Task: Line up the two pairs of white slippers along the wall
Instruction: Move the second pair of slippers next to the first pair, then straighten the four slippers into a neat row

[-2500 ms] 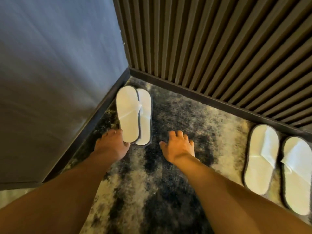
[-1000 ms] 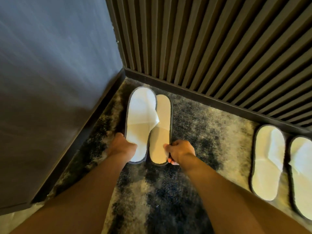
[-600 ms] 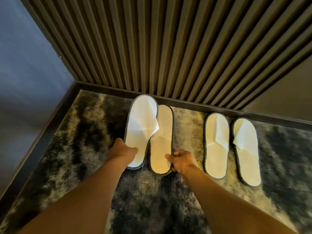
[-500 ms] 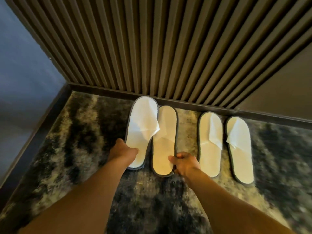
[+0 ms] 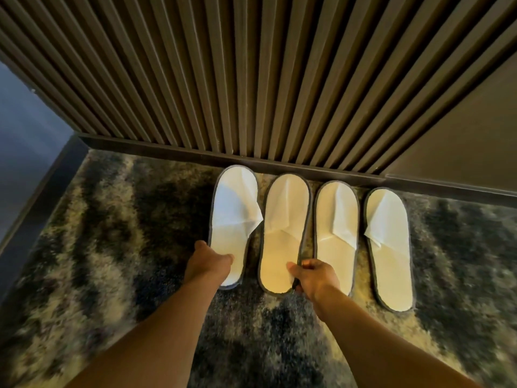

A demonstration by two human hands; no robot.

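Several white slippers with grey trim lie side by side on the carpet, toes toward the slatted wall [image 5: 251, 79]. My left hand [image 5: 207, 264] grips the heel of the leftmost slipper [image 5: 233, 211]. My right hand [image 5: 313, 277] pinches the heel edge of the second slipper [image 5: 282, 219]. Right of my right hand lies the other pair: the third slipper [image 5: 335, 219] close beside the second, and the fourth slipper [image 5: 387, 242] a little lower in the frame.
A dark baseboard [image 5: 167, 148] runs along the foot of the slatted wall. A smooth blue-grey wall [image 5: 25, 135] closes the corner on the left. The mottled dark and cream carpet [image 5: 112, 247] covers the floor all around.
Both hands took hold of the left pair and slid it rightward from the corner. The two slippers overlapped before; now they lie apart, next to the right pair.
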